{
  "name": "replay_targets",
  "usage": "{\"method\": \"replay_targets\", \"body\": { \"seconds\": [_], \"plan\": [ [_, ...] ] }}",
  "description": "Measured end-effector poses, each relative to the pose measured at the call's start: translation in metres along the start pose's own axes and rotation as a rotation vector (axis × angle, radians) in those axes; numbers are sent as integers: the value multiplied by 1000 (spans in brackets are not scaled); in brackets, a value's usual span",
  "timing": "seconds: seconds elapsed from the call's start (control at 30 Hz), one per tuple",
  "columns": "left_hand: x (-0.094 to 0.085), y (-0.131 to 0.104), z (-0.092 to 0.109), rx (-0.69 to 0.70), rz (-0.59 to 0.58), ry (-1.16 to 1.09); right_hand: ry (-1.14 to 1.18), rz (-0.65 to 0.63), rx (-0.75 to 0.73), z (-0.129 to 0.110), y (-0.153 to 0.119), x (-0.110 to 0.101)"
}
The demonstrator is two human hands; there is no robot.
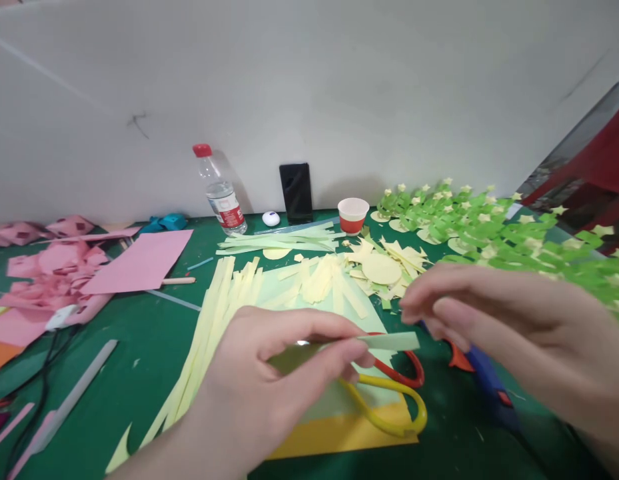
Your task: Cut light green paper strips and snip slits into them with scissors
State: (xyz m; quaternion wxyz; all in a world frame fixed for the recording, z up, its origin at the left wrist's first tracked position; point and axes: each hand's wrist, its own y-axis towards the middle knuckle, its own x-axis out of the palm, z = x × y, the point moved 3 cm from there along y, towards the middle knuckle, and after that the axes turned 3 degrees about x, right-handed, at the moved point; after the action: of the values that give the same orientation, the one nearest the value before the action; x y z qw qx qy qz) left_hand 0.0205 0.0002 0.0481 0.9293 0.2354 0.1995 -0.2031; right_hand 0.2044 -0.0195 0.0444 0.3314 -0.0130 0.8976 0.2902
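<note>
My left hand [289, 373] pinches a pale green paper strip [394, 341] between thumb and fingertips, with its free end pointing right. Just right of that end hovers my right hand [509, 327], its fingers loosely bent and nothing visible in them. Below my left hand are scissors with red and yellow handles [419, 413]; their blades are hidden behind the hand. Partly covered by my right hand is a blue glue gun [489, 387] with an orange trigger. Pale green sheets [324, 400] lie under the hands, over a yellow-orange sheet [349, 433].
Long yellow strips [204, 333], green strips [284, 239] and cut yellow pieces [382, 268] lie around the sheets. Green paper plants with stars [454, 213] stand right. A bottle [223, 200], black phone [296, 193] and paper cup [353, 217] line the wall; pink paper [139, 263] lies left.
</note>
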Motion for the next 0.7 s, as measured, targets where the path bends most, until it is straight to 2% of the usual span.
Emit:
{"method": "replay_targets", "body": {
  "seconds": [0.13, 0.23, 0.37, 0.47, 0.57, 0.67, 0.7],
  "plan": [
    [9, 0, -2, -160, -136, -128, 111, -256, 4, -8, 0, 16],
    [13, -1, -7, -245, -193, -170, 119, -331, 17, -10, -1, 25],
    [18, 0, -15, -359, -239, -228, 159, -393, 135, -5, 0, 31],
    [19, 2, -20, -485, -285, -346, 289, -357, 246, 4, 2, 24],
    [15, 6, -21, -577, -309, -425, 408, -254, 374, 22, 5, 6],
    [7, 9, -21, -613, -307, -418, 451, -124, 476, 45, 10, -17],
    [5, 9, -22, -616, -310, -402, 442, -36, 467, 51, 13, -26]
  ]
}}
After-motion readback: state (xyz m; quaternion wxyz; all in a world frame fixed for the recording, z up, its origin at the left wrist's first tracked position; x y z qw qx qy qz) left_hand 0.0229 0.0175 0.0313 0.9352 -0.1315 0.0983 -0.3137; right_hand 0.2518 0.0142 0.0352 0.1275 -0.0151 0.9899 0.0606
